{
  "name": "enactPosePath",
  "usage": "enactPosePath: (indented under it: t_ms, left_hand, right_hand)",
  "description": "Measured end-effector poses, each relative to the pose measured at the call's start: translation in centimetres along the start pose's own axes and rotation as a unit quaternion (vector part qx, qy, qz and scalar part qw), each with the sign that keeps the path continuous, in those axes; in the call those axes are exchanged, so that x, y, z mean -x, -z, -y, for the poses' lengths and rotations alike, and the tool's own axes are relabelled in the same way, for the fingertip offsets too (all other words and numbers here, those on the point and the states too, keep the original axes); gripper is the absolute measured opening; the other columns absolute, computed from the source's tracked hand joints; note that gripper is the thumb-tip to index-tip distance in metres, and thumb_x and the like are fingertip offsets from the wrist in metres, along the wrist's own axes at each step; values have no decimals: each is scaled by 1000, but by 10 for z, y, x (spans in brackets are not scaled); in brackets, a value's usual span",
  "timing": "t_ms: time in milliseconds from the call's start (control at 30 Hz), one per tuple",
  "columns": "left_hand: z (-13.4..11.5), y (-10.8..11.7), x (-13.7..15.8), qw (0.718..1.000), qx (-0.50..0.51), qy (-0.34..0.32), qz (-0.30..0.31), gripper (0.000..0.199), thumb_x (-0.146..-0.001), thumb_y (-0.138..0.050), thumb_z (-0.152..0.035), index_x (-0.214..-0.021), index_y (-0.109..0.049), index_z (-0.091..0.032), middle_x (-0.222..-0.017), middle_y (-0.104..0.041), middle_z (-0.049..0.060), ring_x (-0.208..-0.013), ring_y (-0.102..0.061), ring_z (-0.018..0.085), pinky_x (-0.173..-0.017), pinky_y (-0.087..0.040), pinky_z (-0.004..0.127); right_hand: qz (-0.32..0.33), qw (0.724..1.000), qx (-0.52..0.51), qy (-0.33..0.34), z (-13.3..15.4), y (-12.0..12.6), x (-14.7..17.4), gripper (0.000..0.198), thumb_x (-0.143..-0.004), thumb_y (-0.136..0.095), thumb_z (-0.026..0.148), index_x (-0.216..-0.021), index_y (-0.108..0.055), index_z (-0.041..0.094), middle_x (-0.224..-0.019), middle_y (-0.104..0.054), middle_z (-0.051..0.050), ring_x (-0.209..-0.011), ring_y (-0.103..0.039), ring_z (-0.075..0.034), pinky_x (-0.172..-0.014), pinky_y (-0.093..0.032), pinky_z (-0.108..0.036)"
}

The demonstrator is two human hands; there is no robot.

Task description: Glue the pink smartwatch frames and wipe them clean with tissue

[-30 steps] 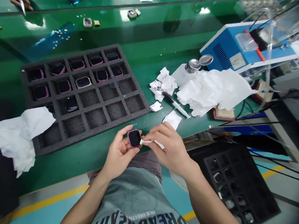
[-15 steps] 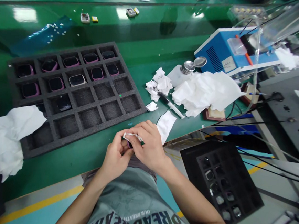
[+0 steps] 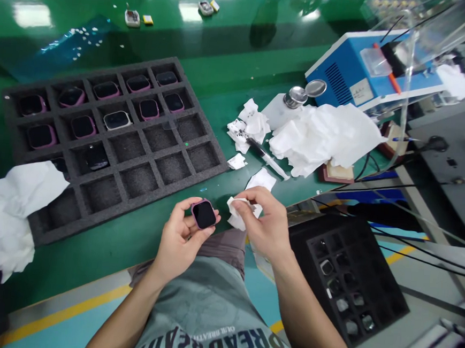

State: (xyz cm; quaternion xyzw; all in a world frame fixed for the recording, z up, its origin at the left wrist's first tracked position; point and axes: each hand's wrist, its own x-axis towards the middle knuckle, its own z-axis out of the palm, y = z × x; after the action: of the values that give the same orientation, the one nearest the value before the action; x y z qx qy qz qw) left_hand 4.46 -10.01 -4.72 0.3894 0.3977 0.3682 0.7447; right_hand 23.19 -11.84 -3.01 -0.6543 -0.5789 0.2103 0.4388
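Observation:
A smartwatch body [image 3: 204, 214] with a purple frame and a dark screen is held by its edges in my left hand [image 3: 179, 238], screen facing up. Just to the right, my right hand [image 3: 267, 222] pinches a crumpled white wipe [image 3: 237, 213], apart from the watch. Beyond both hands lies a black foam tray [image 3: 143, 180] with square pockets. Several of its pockets hold similar watch bodies, mostly purple, one with a silver frame [image 3: 117, 120].
Right of the tray lie a syringe [image 3: 268, 158], a heap of white wipes [image 3: 319, 138] and an open metal tin [image 3: 295, 97]. A blue machine [image 3: 345, 70] stands behind them. White cloth [image 3: 17, 194] covers the tray's near left corner. A second black tray [image 3: 345, 279] sits lower right.
My right hand has drawn away to the right with the wipe, off the watch. The watch's screen now shows in my left hand, which stays nearly in place.

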Motion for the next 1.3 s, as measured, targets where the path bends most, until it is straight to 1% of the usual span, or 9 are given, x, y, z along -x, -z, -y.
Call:
enactPosePath:
  t_ms: [133, 267, 500, 700, 867, 1000, 1100, 1167, 1300]
  left_hand:
    - [0, 1, -2, 1000, 7, -6, 6, 53, -84, -80, -26, -125, -48, -22, -103, -81, 7, -103, -78, 22, -93, -61, 32]
    - [2, 4, -2, 1000, 4, -3, 29, 50, -84, -80, -21, -125, -50, -21, -101, -80, 5, -98, -79, 18, -88, -60, 26]
    - [0, 4, 0, 999, -4, 22, 48, 48, -86, -78, -22, -124, -50, -21, -102, -80, 7, -105, -78, 22, -96, -59, 33]
    - [0, 5, 1, 998, 10, 39, 44, 49, -85, -80, -23, -124, -51, -22, -106, -81, 8, -105, -78, 21, -95, -58, 32]
    - [-1, 4, 0, 998, 7, 40, 49, 49, -85, -80, -22, -125, -52, -22, -96, -79, 3, -91, -77, 14, -88, -58, 25]
    - [-1, 5, -1, 998, -7, 31, 59, 55, -82, -83, -21, -127, -53, -21, -81, -74, -3, -76, -72, 10, -74, -55, 18]
    - [1, 7, -1, 998, -36, 22, 54, 57, -80, -84, -20, -129, -54, -21, -82, -73, -4, -72, -70, 10, -68, -53, 17]
    - [2, 7, 0, 997, -52, 12, 49, 55, -80, -84, -18, -127, -56, -20, -88, -74, -2, -76, -71, 11, -70, -54, 18]
    - [3, 5, 0, 998, -36, 14, 53, 48, -85, -78, -20, -126, -53, -20, -96, -78, 3, -93, -76, 18, -88, -57, 27]
  right_hand:
    - [80, 991, -49, 95, 11, 9, 4, 10, -94, -67, 14, -90, -68, 23, -84, -67, -3, -80, -61, -18, -70, -49, -33]
    - [118, 980, -14, 158, 11, -3, -6, 11, -95, -65, 12, -90, -68, 22, -85, -68, -4, -79, -58, -19, -72, -47, -36]
    - [104, 983, 53, 144, -4, -25, -47, 12, -93, -69, 15, -83, -71, 21, -84, -70, -3, -83, -60, -21, -78, -44, -39]
    - [55, 993, -8, 105, -9, 5, -45, 11, -94, -68, 16, -85, -70, 22, -82, -68, -3, -80, -60, -20, -73, -47, -36]
    - [131, 978, -13, 161, 5, 22, -21, 8, -94, -69, 15, -90, -70, 22, -84, -67, -2, -80, -58, -18, -72, -46, -34]
    - [181, 954, 38, 235, 20, 10, -8, 9, -96, -66, 15, -92, -71, 21, -85, -69, -3, -79, -52, -19, -70, -41, -35]
    - [183, 942, 104, 262, 26, -4, -12, 16, -97, -60, 12, -89, -71, 21, -85, -70, -4, -79, -49, -21, -69, -35, -37]
    - [168, 945, 124, 252, 28, -13, -19, 19, -98, -58, 13, -89, -71, 22, -86, -71, -4, -79, -49, -21, -69, -33, -38]
    - [132, 962, 136, 196, 18, -25, -36, 17, -100, -60, 23, -88, -73, 23, -87, -71, -4, -83, -53, -22, -73, -34, -40]
